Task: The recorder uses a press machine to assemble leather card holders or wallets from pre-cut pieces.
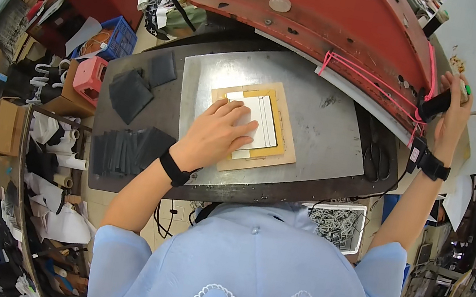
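My left hand (220,131) lies with its fingers spread on a white sheet (262,129), pressing it flat. The sheet rests on a yellow-edged plate (279,136) set on a tan board (291,144). Part of the sheet is hidden under the palm. At the right, my right hand (455,117) is closed round a black handle (435,107) with a green button at its end. This handle sits at the edge of a red press arm (318,19), where pink cord (365,75) is tied. The press arm stands beyond the board, over the far part of the table.
A metal plate (327,145) covers much of the dark table (224,189). Dark square pieces (131,95) lie in piles at the left, with more (133,149) nearer me. Black scissors (377,161) lie at the right. A white bin (360,214) of small metal parts stands below.
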### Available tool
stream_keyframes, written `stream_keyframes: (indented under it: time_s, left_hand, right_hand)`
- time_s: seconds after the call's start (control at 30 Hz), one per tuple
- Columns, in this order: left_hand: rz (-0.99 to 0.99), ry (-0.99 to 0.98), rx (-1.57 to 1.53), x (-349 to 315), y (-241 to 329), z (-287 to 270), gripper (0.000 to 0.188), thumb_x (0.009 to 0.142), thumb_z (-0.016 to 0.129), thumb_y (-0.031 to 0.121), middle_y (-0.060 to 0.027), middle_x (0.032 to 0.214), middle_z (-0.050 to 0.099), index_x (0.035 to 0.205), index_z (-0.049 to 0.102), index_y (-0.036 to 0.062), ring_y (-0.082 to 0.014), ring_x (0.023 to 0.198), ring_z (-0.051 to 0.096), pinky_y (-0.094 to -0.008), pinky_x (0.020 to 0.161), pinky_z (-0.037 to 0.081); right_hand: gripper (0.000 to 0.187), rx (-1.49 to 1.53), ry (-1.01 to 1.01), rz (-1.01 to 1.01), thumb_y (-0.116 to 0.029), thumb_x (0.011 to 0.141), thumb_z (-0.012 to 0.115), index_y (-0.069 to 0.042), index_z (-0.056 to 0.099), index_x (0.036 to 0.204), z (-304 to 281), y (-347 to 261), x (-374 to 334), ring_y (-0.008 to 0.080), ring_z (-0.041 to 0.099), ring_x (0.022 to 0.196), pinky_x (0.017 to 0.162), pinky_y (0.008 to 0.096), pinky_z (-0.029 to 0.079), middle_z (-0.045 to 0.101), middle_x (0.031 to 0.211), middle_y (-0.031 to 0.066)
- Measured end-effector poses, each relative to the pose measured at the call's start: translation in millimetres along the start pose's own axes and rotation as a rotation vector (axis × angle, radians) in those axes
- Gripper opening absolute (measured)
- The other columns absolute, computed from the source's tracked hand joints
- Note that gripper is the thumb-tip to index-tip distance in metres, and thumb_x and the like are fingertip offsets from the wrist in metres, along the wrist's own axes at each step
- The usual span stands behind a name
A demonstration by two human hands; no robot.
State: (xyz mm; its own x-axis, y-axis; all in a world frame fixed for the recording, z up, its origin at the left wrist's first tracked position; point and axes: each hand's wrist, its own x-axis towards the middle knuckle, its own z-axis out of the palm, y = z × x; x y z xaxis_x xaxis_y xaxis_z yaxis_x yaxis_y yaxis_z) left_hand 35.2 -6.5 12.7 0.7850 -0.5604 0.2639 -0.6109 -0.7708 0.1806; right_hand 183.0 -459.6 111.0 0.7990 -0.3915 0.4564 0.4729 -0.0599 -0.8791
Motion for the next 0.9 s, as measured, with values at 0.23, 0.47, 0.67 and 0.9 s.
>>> stream_keyframes:
  time_s: [0.23, 0.47, 0.67, 0.9]
  left_hand:
    - [-0.034, -0.015, -0.138, 1.7, -5.7, -5.1, 0.037, 0.093, 0.065, 0.022, -0.0147, 0.129, 0.058, 0.126, 0.063, 0.0061, -0.0349, 0.125, 0.051, -0.0440, 0.107, 0.039]
    - [-0.088, 0.287, -0.196, -22.3, 23.9, -47.9, 0.048, 0.087, 0.073, 0.019, -0.0149, 0.138, 0.056, 0.131, 0.060, 0.0063, -0.0355, 0.129, 0.050, -0.0449, 0.105, 0.040]
    - [0.165, 0.280, -0.525, -17.7, 80.7, -34.2, 0.046, 0.080, 0.080, 0.013, -0.0115, 0.123, 0.066, 0.123, 0.065, 0.0075, -0.0305, 0.108, 0.065, -0.0387, 0.088, 0.053]
    - [0.258, 0.406, -0.803, 6.8, 114.8, -60.4, 0.070, 0.078, 0.085, 0.016, -0.0180, 0.133, 0.061, 0.138, 0.053, -0.0006, -0.0320, 0.114, 0.064, -0.0374, 0.092, 0.053]
  right_hand:
    - [0.048, -0.107, 0.030, -0.044, -0.010, 0.085, 0.079, 0.005, 0.053, 0.123, 1.7, 7.9, 3.9, 0.0178, 0.066, 0.095, 0.089, 0.0293, 0.051, 0.068, 0.106, 0.0128]
    - [0.057, -0.192, 0.067, -0.037, -0.014, 0.084, 0.080, 0.006, 0.048, 0.128, 8.9, -14.0, -37.4, 0.0167, 0.063, 0.098, 0.087, 0.0287, 0.050, 0.065, 0.112, 0.0119]
    - [0.050, -0.234, -0.068, -0.072, -0.012, 0.091, 0.071, 0.003, 0.046, 0.132, 26.7, -57.4, -129.3, 0.0172, 0.058, 0.109, 0.097, 0.0303, 0.045, 0.061, 0.122, 0.0124]
    - [0.052, -0.201, -0.403, -0.135, -0.031, 0.108, 0.042, 0.000, 0.037, 0.149, -17.8, -88.5, -154.3, 0.0276, 0.040, 0.142, 0.120, 0.0414, 0.027, 0.043, 0.151, 0.0171]
